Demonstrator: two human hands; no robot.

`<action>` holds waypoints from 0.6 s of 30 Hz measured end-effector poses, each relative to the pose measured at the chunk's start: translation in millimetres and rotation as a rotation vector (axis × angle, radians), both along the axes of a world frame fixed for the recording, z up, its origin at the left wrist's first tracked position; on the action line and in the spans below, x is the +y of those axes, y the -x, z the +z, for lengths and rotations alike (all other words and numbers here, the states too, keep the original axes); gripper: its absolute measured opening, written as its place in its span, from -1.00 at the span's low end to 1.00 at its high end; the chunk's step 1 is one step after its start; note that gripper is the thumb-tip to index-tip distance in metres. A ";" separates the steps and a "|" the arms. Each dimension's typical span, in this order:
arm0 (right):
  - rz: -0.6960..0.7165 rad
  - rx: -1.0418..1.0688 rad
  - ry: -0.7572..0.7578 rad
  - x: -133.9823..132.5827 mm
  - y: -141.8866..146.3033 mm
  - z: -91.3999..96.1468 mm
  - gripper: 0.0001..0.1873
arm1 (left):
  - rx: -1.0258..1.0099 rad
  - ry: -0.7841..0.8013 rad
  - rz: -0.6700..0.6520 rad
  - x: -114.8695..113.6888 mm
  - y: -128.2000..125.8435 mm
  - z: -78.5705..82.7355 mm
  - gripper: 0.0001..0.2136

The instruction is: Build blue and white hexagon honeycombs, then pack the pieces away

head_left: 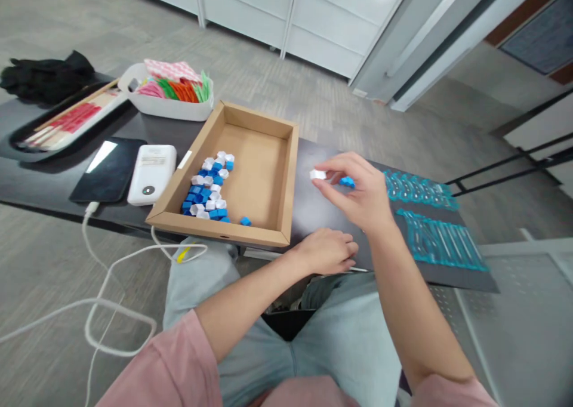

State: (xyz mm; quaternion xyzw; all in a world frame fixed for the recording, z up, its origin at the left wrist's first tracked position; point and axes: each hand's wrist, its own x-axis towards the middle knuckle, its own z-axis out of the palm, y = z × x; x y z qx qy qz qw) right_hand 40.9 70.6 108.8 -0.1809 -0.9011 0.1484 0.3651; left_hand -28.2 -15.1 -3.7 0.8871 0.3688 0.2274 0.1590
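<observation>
Between the thumb and forefinger of my right hand (358,186) is a small white hexagonal piece (317,175), held just above the dark table. A blue piece (347,182) shows behind those fingers, partly covered by the hand. My left hand (329,250) rests at the table's near edge with its fingers curled in; its palm side is hidden, so I cannot tell whether anything is in it. To the left of both hands lies a shallow cardboard box (293,186). Blue and white hexagonal pieces (208,186) are heaped along its left side, and a lone blue piece (245,221) sits near its front wall.
Teal plastic-wrapped packs (443,240) lie at the table's right end. Left of the box are a white power bank (152,174), a phone (107,168) with a cable (92,207), a white basket of colourful strips (170,108), and a black tray (40,147) of sticks.
</observation>
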 end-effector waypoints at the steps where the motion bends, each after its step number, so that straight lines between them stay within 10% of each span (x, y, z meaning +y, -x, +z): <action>1: -0.080 0.028 -0.020 -1.4 -30.1 -1.0 -0.86 | 0.018 0.013 0.015 -1.6 2.9 3.0 -0.78; 8: -0.525 0.170 0.156 -42.6 -196.3 -73.2 -0.73 | 0.057 0.086 0.094 -2.0 3.7 6.3 -0.83; 18: -0.424 0.023 0.258 -65.5 -217.0 -127.5 -0.86 | 0.072 0.109 0.148 1.0 0.0 -2.0 -0.84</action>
